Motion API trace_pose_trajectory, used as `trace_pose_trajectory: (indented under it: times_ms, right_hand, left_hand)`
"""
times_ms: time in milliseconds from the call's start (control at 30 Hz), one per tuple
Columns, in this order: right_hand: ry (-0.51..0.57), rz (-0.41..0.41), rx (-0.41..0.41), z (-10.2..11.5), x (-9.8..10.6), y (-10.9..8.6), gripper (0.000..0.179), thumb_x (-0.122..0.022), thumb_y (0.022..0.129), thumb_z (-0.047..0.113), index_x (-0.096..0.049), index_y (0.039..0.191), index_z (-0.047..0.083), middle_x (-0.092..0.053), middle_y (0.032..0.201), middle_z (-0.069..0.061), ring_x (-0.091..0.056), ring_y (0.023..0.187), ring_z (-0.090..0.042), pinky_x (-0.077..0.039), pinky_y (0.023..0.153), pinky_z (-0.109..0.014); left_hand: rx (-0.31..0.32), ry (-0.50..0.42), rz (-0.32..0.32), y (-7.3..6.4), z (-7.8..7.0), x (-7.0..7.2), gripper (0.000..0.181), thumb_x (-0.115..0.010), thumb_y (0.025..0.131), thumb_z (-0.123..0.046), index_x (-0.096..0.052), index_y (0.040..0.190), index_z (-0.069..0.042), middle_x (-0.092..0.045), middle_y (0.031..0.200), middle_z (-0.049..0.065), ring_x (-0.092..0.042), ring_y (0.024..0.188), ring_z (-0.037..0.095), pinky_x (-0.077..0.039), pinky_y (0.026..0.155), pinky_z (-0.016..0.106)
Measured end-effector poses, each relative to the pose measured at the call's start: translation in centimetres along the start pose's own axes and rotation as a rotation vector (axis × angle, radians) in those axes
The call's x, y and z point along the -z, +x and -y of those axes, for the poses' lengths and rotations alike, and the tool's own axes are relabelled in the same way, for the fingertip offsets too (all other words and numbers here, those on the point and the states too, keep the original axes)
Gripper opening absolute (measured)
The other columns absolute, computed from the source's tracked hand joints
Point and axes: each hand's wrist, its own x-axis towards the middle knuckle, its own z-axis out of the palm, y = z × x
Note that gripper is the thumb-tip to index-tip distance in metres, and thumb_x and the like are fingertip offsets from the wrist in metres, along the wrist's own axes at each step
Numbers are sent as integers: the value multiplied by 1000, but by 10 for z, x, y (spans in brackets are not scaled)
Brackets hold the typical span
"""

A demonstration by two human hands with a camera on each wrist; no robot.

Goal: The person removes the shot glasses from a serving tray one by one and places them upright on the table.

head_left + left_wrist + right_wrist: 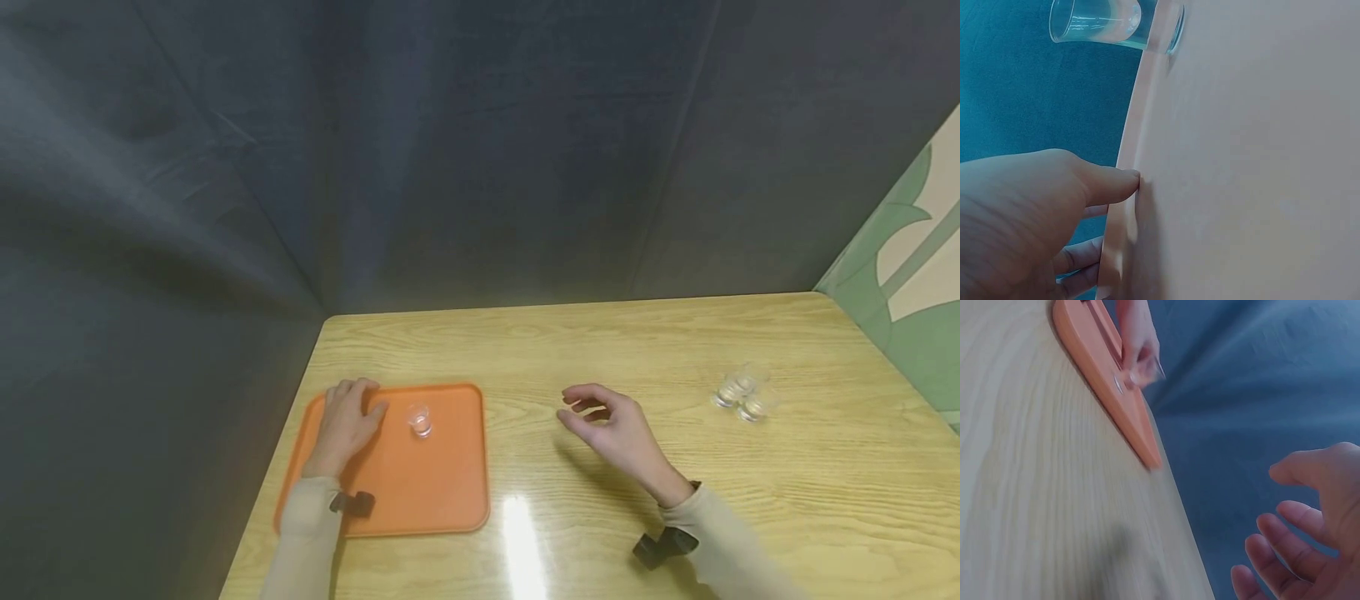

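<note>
My left hand (pixel 343 429) is at the far left part of an orange tray (pixel 420 496). In the left wrist view its thumb lies over the tray's rim (pixel 1127 134) with the other fingers outside it, gripping the edge; some fingertips are hidden behind the rim. A small clear shot glass (pixel 420 422) stands on the tray, to the right of that hand. My right hand (pixel 618 433) hovers above the table right of the tray, holding nothing, its fingers loosely bent and thumb apart. Farther right, small clear glasses (pixel 745 393) stand clustered together.
The wooden table (pixel 570 342) has a dark curtain (pixel 487 167) along its back and left side. A green and beige patterned cloth (pixel 911 250) hangs at the right. Light glares off the tabletop near the tray's right front corner.
</note>
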Motion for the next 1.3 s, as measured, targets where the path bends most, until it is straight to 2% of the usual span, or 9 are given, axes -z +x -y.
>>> trace_pose_trajectory:
  times_ms: [233, 433, 667, 933, 1100, 1200, 1300]
  right_hand:
    - [48, 65, 62, 8, -31, 7, 29, -81, 95, 15, -76, 121, 4, -78, 117, -14, -71, 102, -21, -61, 88, -35]
    - [85, 117, 62, 20, -53, 12, 30, -81, 93, 14, -76, 121, 4, -78, 117, -13, -71, 102, -21, -61, 89, -36]
    - [110, 166, 60, 32, -76, 18, 31, -80, 95, 17, -75, 123, 3, -78, 118, -8, -70, 102, -20, -61, 89, -32]
    - [156, 197, 85, 42, -102, 29, 32, -80, 95, 16, -74, 121, -1, -77, 118, -17, -71, 99, -23, -63, 88, -37]
    - [143, 209, 65, 43, -119, 36, 33, -82, 93, 16, -74, 121, -1, -77, 118, -16, -72, 99, -25, -62, 87, -34]
    - [109, 215, 71, 44, -128, 39, 36, -82, 92, 17, -74, 122, -1, -77, 117, -14, -73, 99, -23, -60, 85, -29]
    - [83, 222, 80, 47, -137, 43, 39, -82, 92, 19, -73, 124, -1, -78, 115, -13, -73, 98, -22, -59, 85, -29]
  left_hand:
    - [5, -1, 11, -1, 0, 0, 41, -69, 103, -24, -64, 136, -2, -58, 138, 26, -44, 134, 46, -42, 107, 61]
    - [10, 3, 19, -1, 0, -1, 40, -69, 103, -24, -63, 137, -3, -57, 141, 27, -43, 138, 46, -41, 111, 61]
    - [24, 7, 26, -1, -1, -1, 40, -68, 104, -25, -62, 138, -4, -55, 143, 26, -42, 139, 45, -41, 111, 61]
    - [19, -3, 32, -1, -1, 0, 41, -68, 104, -25, -62, 139, -4, -54, 144, 27, -41, 139, 46, -42, 110, 62]
    - [19, -12, 35, -1, -1, 0, 41, -68, 104, -25, -62, 139, -4, -54, 145, 26, -39, 141, 45, -41, 111, 62]
    - [20, -14, 32, -1, -1, 0, 41, -68, 104, -25, -62, 139, -4, -54, 145, 26, -39, 141, 45, -41, 111, 62]
    - [22, -10, 29, -1, -1, 0, 41, -68, 104, -25, -62, 139, -4, -54, 145, 26, -39, 141, 45, -42, 110, 62]
